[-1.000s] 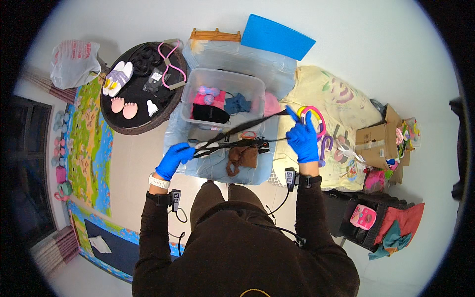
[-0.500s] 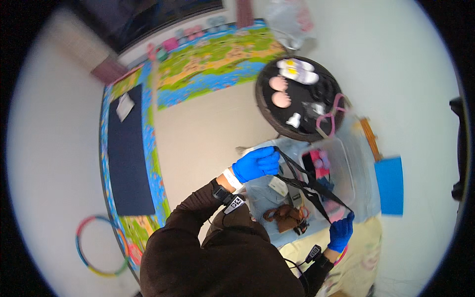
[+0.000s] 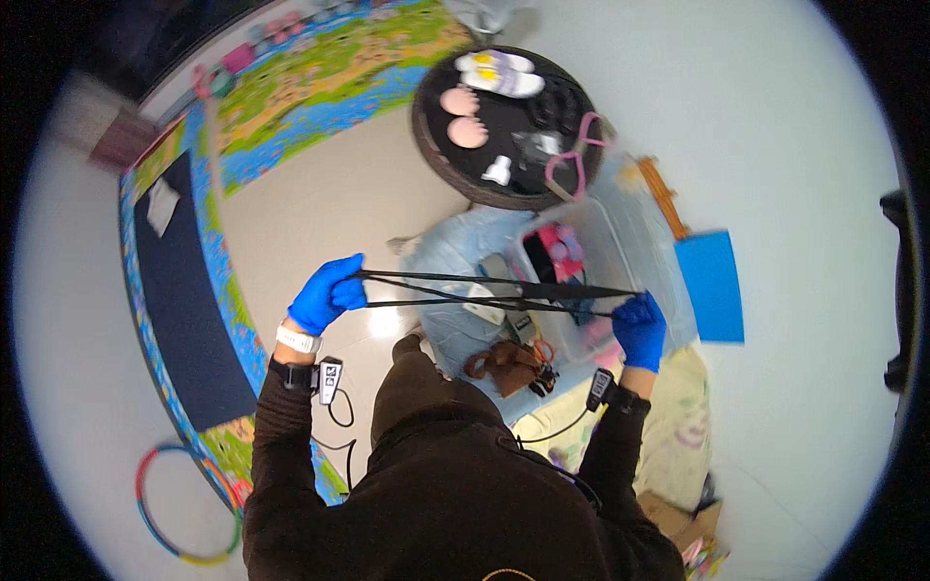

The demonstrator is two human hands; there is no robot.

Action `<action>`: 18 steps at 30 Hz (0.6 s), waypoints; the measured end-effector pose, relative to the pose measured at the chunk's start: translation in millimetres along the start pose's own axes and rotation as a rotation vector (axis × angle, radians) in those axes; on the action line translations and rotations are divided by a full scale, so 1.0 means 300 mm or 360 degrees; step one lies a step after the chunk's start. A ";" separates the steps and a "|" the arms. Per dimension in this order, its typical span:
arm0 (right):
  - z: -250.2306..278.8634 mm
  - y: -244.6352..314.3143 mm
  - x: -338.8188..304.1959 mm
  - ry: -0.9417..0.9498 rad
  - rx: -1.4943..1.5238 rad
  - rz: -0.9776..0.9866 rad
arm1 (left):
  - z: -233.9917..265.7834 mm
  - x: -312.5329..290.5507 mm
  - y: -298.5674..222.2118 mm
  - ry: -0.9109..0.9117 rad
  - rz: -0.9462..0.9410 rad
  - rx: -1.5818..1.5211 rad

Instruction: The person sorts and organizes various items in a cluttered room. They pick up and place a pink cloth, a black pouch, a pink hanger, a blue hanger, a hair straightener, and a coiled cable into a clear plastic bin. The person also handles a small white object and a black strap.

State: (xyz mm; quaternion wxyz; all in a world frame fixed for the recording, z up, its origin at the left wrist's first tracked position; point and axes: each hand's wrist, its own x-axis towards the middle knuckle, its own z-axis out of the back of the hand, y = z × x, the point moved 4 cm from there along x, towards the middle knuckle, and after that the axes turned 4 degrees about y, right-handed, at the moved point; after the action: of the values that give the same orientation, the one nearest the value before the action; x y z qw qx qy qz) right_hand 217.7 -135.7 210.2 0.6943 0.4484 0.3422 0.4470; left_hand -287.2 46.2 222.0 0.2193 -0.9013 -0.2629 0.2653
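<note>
A black strap (image 3: 552,290) with several thin strands is stretched nearly level between my two blue-gloved hands. On the left, my left hand (image 3: 329,295) is closed round one end of it. At the other end my right hand (image 3: 639,329) grips the strap in a fist. Below the strap lies a clear plastic bin (image 3: 635,257) holding pink and dark items, partly crossed by the strands. Beside the bin, a brown item (image 3: 506,366), maybe a bag, rests on the light blue cloth (image 3: 441,320) with small boxes near it.
A round black table (image 3: 436,160) holds white slippers (image 3: 499,76), pink scalloped pieces (image 3: 468,132) and pink-framed glasses-like loops (image 3: 567,172). A blue panel (image 3: 712,286) is at the right. A dark mat (image 3: 189,300) lies over patterned matting at the left, near a colourful hoop (image 3: 145,499).
My hands have drawn apart, pulling the strap taut and nearly level. The left hand went left, the right hand rose. The whole view has shifted, with the table and bin now farther left and up.
</note>
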 end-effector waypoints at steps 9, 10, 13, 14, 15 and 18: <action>0.050 -0.093 -0.371 -0.0858 0.2223 -0.0661 | -0.153 0.326 0.193 0.0344 0.0304 -0.0507; 0.048 -0.098 -0.414 -0.0927 0.2236 -0.0622 | -0.168 0.376 0.230 0.0285 0.0392 -0.0591; 0.019 -0.116 -0.546 -0.1038 0.2231 -0.0632 | -0.207 0.520 0.346 0.0182 0.0589 -0.0712; 0.021 -0.128 -0.564 -0.1103 0.2213 -0.0643 | -0.226 0.594 0.385 0.0234 0.0660 -0.0746; 0.017 -0.138 -0.579 -0.1060 0.2171 -0.0651 | -0.230 0.649 0.434 0.0180 0.0704 -0.0677; -0.030 -0.142 -0.665 -0.1049 0.1700 -0.0513 | -0.229 0.728 0.608 0.0068 0.0655 -0.0099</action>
State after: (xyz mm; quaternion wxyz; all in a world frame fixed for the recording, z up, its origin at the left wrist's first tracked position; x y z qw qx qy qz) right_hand 150.1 -326.3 182.2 0.5026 0.7888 0.3494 -0.0559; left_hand -24.0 17.9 97.6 0.1382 -0.9478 -0.0765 0.2770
